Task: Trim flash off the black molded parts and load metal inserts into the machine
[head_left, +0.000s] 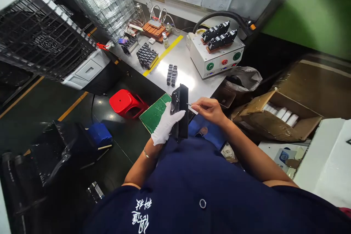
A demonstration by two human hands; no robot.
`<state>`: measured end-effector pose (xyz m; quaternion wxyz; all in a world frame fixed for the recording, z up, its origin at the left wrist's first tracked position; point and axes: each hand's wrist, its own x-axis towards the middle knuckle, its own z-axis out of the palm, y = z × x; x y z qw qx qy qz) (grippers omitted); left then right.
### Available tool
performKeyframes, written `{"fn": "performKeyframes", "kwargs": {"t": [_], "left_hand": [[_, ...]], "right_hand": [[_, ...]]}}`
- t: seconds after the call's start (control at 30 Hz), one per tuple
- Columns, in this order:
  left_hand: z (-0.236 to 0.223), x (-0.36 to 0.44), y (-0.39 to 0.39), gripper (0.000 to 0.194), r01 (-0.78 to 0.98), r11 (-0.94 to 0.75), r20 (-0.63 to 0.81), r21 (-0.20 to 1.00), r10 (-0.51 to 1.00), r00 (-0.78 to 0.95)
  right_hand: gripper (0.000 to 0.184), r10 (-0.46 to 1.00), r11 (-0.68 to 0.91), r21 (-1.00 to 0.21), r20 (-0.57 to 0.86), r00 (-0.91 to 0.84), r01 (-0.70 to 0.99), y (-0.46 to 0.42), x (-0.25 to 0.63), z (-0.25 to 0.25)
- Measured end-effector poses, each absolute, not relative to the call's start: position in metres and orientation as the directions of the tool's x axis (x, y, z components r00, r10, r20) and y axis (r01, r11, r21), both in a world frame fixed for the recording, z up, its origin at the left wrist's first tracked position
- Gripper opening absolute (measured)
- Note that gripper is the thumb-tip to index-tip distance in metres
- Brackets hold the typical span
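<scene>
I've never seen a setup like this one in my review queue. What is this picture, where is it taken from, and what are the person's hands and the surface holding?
There is no robot here, just a person; a camera worn on the head looks down past a dark blue shirt. The left hand, in a white glove, holds a long black part. The bare right hand pinches a thin tool, too small to identify, beside it. On the metal table beyond lie two short black strips, a cluster of black pieces, an orange-brown fixture and a white control box with buttons.
</scene>
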<state>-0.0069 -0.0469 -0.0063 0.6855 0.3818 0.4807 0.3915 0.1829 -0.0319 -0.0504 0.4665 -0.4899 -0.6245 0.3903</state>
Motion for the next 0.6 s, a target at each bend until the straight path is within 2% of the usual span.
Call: {"fn": "performKeyframes", "kwargs": {"t": [0.1, 0.23, 0.3, 0.4, 0.5, 0.6], "left_hand": [[-0.003, -0.01, -0.052, 0.057, -0.14, 0.429, -0.373, 0.892, 0.876, 0.306], [-0.001, -0.025, -0.054, 0.06, -0.161, 0.513, -0.373, 0.843, 0.774, 0.512], [-0.001, -0.038, -0.054, 0.057, -0.14, 0.617, -0.441, 0.774, 0.686, 0.579], [-0.002, -0.057, -0.055, 0.055, -0.073, 0.731, -0.522, 0.679, 0.55, 0.653], [-0.002, -0.069, -0.057, 0.057, -0.024, 0.749, -0.519, 0.662, 0.481, 0.707], [-0.004, -0.073, -0.059, 0.056, 0.01, 0.742, -0.518, 0.67, 0.457, 0.723]], "right_hand": [[0.042, 0.983, 0.17, -0.948, 0.183, 0.025, 0.268, -0.014, 0.191, -0.058], [0.045, 0.978, 0.122, -0.943, 0.167, 0.124, 0.309, -0.001, 0.203, -0.059], [0.041, 0.978, 0.178, -0.932, 0.203, 0.049, 0.315, -0.005, 0.207, -0.051], [0.033, 0.949, 0.305, -0.894, 0.258, -0.181, 0.329, -0.017, 0.212, -0.032], [0.029, 0.891, 0.388, -0.854, 0.251, -0.377, 0.347, -0.025, 0.215, -0.017], [0.027, 0.838, 0.446, -0.824, 0.248, -0.486, 0.349, -0.025, 0.217, -0.009]]}}
